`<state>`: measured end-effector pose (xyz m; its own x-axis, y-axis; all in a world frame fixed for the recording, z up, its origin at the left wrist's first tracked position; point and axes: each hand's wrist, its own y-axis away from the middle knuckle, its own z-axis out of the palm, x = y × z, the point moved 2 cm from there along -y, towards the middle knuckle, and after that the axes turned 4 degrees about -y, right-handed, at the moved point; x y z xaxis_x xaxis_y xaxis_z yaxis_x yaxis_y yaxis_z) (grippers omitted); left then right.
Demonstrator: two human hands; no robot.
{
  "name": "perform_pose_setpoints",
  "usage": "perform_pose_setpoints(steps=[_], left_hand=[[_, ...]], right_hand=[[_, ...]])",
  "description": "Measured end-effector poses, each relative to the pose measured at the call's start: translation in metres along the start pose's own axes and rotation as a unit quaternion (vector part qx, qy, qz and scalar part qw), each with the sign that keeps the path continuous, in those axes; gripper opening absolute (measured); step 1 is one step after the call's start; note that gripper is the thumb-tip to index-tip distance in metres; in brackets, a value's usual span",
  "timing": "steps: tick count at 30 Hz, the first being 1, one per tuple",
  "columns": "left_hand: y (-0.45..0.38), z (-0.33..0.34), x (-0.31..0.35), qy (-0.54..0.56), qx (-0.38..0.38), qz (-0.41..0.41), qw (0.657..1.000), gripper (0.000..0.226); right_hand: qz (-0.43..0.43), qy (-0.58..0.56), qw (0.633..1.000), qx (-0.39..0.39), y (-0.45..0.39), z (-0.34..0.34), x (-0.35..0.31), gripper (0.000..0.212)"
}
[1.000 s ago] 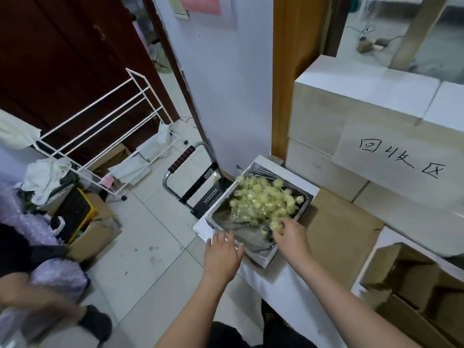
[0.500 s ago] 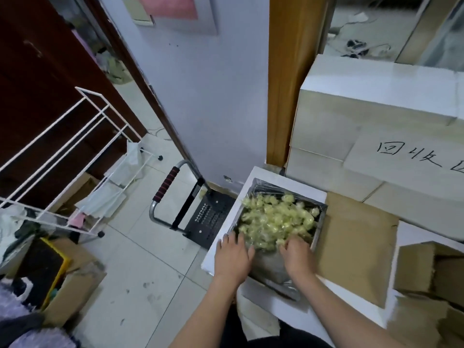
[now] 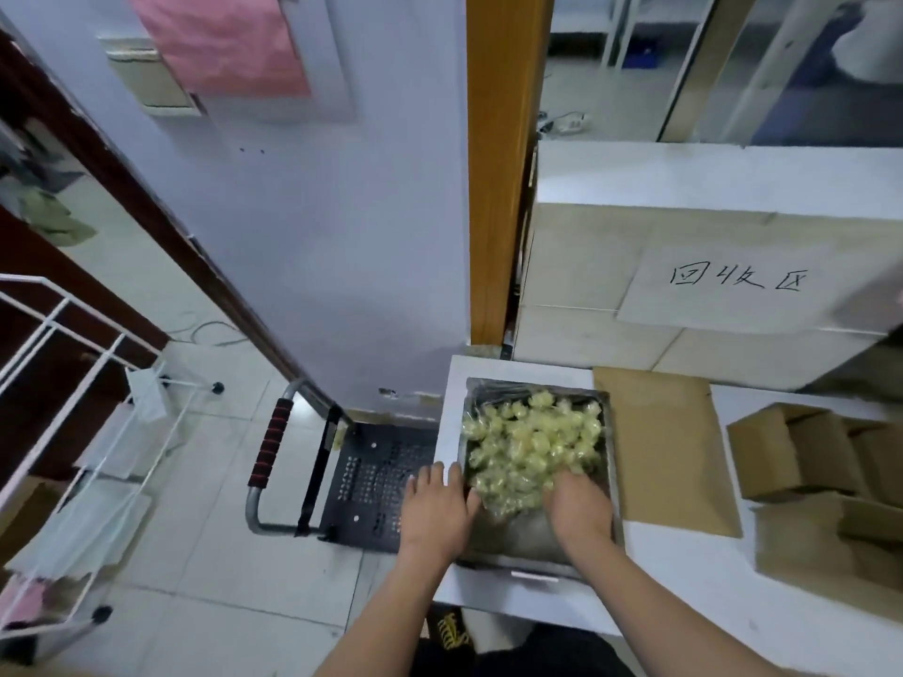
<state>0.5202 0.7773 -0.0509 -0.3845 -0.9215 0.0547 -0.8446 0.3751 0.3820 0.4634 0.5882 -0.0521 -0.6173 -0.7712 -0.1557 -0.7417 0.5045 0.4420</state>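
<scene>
A metal tray (image 3: 609, 432) lined with clear film sits on the white table (image 3: 684, 593), by its left edge. A heap of small pale yellow wrapped pieces (image 3: 532, 439) fills the tray's far half. My left hand (image 3: 435, 510) rests on the tray's left rim with its fingers straight and spread, thumb toward the heap. My right hand (image 3: 581, 510) is inside the tray at the near right of the heap. Its fingertips are buried among the pieces, so their shape is hidden.
A brown cardboard sheet (image 3: 669, 447) lies right of the tray, with open cardboard boxes (image 3: 806, 456) beyond it. White stacked boxes with a handwritten paper sign (image 3: 733, 285) stand behind. On the floor to the left are a folded black hand trolley (image 3: 376, 481) and a white wire rack (image 3: 73, 432).
My view swung right and closer to the tray. My left hand moved from the table edge onto the tray's left rim. My right hand stayed in the yellow pieces.
</scene>
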Motion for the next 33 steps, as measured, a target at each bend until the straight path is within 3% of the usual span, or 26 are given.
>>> perform_pose_setpoints(steps=[4,9,20,33], left_hand=[[-0.011,-0.006,0.008,-0.004,-0.002,0.052,0.999,0.055],[-0.024,-0.027,0.037,-0.013,-0.005,0.122,0.992,0.055],[-0.009,-0.08,0.141,-0.058,0.022,0.234,0.97,0.052],[0.074,-0.068,0.303,-0.125,0.025,0.303,0.944,0.051]], right_hand=[[-0.026,-0.017,0.998,0.053,0.012,-0.015,-0.006,0.037],[-0.012,0.005,0.999,0.033,0.024,-0.037,0.006,0.06],[0.035,0.02,0.998,0.039,0.062,-0.099,0.08,0.063],[0.096,-0.032,0.991,0.089,0.136,-0.135,0.242,0.056]])
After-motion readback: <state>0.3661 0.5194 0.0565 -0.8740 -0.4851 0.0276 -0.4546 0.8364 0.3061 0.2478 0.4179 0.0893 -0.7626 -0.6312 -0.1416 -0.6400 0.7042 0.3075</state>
